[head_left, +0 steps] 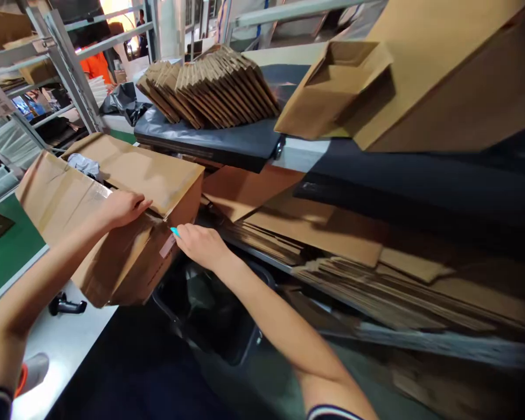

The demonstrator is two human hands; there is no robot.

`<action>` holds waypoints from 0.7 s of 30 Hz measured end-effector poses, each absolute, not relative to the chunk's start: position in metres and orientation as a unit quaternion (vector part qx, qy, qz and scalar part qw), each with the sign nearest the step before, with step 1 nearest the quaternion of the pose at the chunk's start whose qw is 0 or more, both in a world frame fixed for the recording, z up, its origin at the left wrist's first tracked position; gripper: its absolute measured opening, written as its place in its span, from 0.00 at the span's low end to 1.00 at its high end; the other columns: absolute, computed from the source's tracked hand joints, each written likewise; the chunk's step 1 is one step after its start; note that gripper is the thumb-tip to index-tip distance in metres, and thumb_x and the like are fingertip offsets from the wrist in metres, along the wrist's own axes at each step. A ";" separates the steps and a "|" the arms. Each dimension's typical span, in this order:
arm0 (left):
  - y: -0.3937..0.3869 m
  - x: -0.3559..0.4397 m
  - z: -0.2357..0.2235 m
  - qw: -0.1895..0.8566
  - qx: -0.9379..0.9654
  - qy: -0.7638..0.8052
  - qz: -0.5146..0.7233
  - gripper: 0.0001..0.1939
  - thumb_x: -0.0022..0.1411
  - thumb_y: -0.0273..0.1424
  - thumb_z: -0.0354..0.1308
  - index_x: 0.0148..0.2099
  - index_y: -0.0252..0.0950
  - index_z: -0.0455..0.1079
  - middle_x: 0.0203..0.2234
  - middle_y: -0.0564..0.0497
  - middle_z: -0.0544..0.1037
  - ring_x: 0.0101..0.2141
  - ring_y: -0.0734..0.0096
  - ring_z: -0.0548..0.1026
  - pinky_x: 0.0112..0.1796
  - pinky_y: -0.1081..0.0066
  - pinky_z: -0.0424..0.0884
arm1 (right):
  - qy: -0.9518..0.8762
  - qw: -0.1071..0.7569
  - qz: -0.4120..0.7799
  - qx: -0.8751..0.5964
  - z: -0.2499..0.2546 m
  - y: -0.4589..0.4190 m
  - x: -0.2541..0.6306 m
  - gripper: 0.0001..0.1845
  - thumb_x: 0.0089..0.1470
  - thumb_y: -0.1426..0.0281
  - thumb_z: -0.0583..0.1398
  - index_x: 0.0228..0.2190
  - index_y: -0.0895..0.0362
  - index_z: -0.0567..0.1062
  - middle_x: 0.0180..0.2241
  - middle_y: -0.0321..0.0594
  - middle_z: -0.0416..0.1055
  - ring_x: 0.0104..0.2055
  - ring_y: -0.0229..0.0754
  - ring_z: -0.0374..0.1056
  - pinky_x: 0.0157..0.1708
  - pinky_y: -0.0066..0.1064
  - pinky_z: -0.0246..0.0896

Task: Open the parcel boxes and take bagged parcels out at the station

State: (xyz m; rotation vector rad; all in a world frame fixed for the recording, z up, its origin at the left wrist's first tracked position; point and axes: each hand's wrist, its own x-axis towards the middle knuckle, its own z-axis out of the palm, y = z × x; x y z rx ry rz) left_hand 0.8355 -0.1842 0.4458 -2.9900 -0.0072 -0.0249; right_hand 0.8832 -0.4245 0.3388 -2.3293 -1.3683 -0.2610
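A large brown cardboard box [144, 169] is tilted in front of me at the left, with a long flap folded out toward me. Crumpled greyish packing [84, 165] shows in the gap of its top. My left hand [125, 208] grips the edge of the flap, fingers curled over it near clear tape. My right hand [201, 242] pinches the box's near corner, beside a small white label [167, 246]. A small turquoise spot shows at its fingertip; I cannot tell whether it is a nail or an object.
A black bin [210, 309] stands below the box. Left is a white tabletop [76, 344] with a black handheld device [67, 304] and a tape roll [32, 373]. Folded cartons [219, 87] lean on the upper shelf; flat cardboard [376, 291] fills the lower one. An open carton [332, 99] sits upper right.
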 end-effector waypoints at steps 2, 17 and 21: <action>-0.188 0.834 0.445 0.089 -0.995 -0.033 -0.021 0.29 0.75 0.45 0.42 0.33 0.37 0.77 0.29 0.42 0.82 0.30 0.60 0.77 0.32 0.63 0.59 | -0.568 0.121 -0.122 -0.805 0.353 -0.418 0.895 0.24 0.75 0.67 0.44 0.36 0.60 0.76 0.30 0.50 0.75 0.33 0.47 0.72 0.29 0.34 0.53; -0.193 0.823 0.439 0.046 -0.995 -0.020 -0.089 0.26 0.76 0.40 0.44 0.27 0.37 0.71 0.26 0.44 0.80 0.31 0.63 0.76 0.38 0.62 0.61 | -0.620 0.004 -0.127 -0.774 0.372 -0.397 0.903 0.23 0.73 0.73 0.44 0.40 0.63 0.77 0.29 0.52 0.74 0.35 0.51 0.72 0.31 0.35 0.51; -0.192 0.823 0.431 0.024 -0.992 -0.010 -0.126 0.25 0.75 0.40 0.45 0.24 0.38 0.65 0.22 0.46 0.76 0.28 0.66 0.72 0.37 0.63 0.60 | -0.612 -0.025 -0.114 -0.782 0.385 -0.395 0.893 0.22 0.72 0.76 0.45 0.38 0.64 0.77 0.29 0.52 0.75 0.34 0.50 0.73 0.29 0.34 0.51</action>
